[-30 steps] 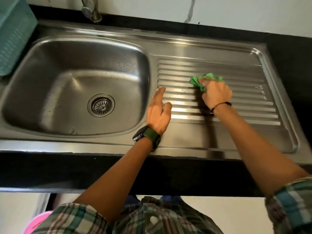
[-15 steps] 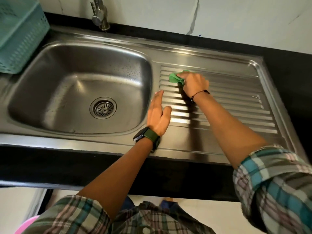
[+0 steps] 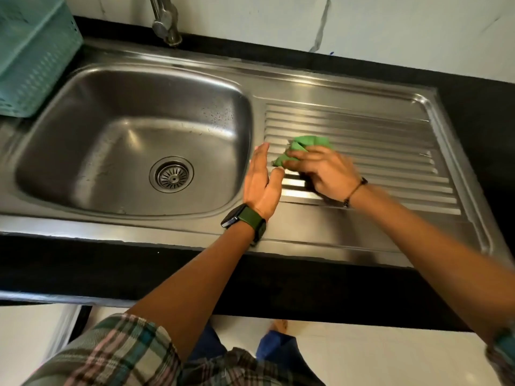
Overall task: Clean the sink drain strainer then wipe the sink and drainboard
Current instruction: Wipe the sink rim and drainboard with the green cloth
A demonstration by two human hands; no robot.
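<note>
A stainless steel sink (image 3: 83,112) holds a round drain strainer (image 3: 171,174) in the bottom of its basin. To its right lies the ribbed drainboard (image 3: 390,151). My right hand (image 3: 324,171) presses a crumpled green cloth (image 3: 303,147) onto the left part of the ribs. My left hand (image 3: 262,182), fingers straight and together, rests flat on the steel strip between basin and drainboard, holding nothing. The two hands nearly touch.
A teal plastic basket (image 3: 33,57) stands at the sink's left end. A metal tap (image 3: 165,20) rises behind the basin. Black countertop (image 3: 479,112) surrounds the steel, with a white wall (image 3: 390,26) behind. Water droplets speckle the basin's right wall.
My right hand has swept the green cloth leftward, then toward me along the ribs, close to my left hand. My left hand has stayed in place.
</note>
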